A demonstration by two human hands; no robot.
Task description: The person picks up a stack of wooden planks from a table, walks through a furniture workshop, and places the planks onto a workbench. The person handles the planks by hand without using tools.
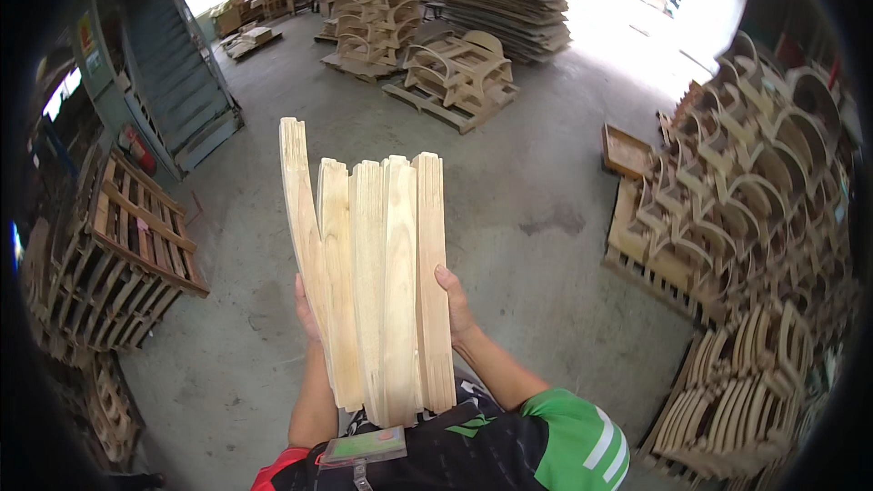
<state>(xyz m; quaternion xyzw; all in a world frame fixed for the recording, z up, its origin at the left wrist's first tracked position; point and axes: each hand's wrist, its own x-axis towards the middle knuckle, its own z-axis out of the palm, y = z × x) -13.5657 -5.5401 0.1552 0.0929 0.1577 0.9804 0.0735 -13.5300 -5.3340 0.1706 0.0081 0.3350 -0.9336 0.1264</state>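
Wooden slats [382,282], pale and rough-sawn, are held as an upright bundle in front of the chest, between both hands. Five or so long flat pieces are stacked side by side, with the grain running lengthwise; the leftmost piece stands taller and leans outward at its top, and the rightmost shows fine layered edges like plywood. The left hand [304,309] is pressed against the bundle's left side, its fingers mostly hidden behind the wood. The right hand [455,302] is clamped on the right side, thumb laid on the front face, the other fingers wrapped out of sight behind. A dark shirt with green and red sleeves [564,441] is seen at the lower edge, with a small card [364,447] clipped at the chest.

Beneath the bundle, a grey concrete floor [536,245] with dull stains is spread. To the left, stacked wooden pallets [127,245] with slatted tops are piled. To the right, tall heaps of curved, arch-shaped wooden parts [755,218] are stacked on pallets. Farther off, a low pile of bent frames [459,73] is set on a pallet, a blue-grey metal staircase [186,82] rises at left, and sagging sheets of thin board [505,5] are piled at the back.
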